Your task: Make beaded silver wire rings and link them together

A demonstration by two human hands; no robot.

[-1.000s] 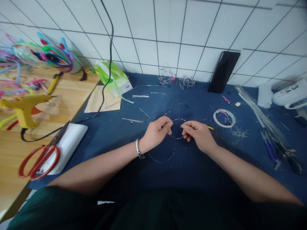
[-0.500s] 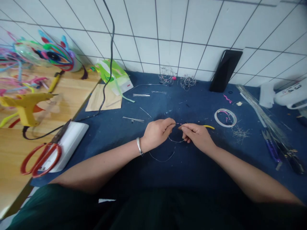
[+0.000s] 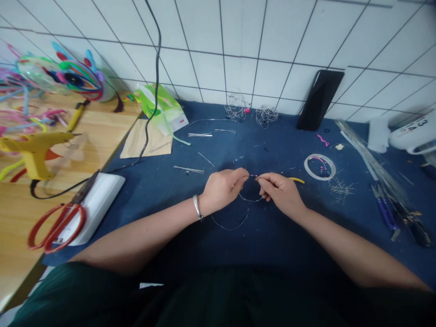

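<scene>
Soft, cool light | lower centre dark | glare on wooden table point(image 3: 17, 231) | edges blurred

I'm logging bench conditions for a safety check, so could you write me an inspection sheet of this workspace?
Surface: dark blue mat, strewn with fine wire bits.
Job's things: thin wire loop with tiny pink beads, held above the mat.
Clutter: wire tangles near the wall; loose wire pile beside a round dish; red-handled scissors lying across a white block.
Hands: left hand and right hand each pinch the loop.
Cables: black cable passes in front of a green packet.
Surroundings: tiled wall, leaning phone, white mug; co-workers: nothing seen.
</scene>
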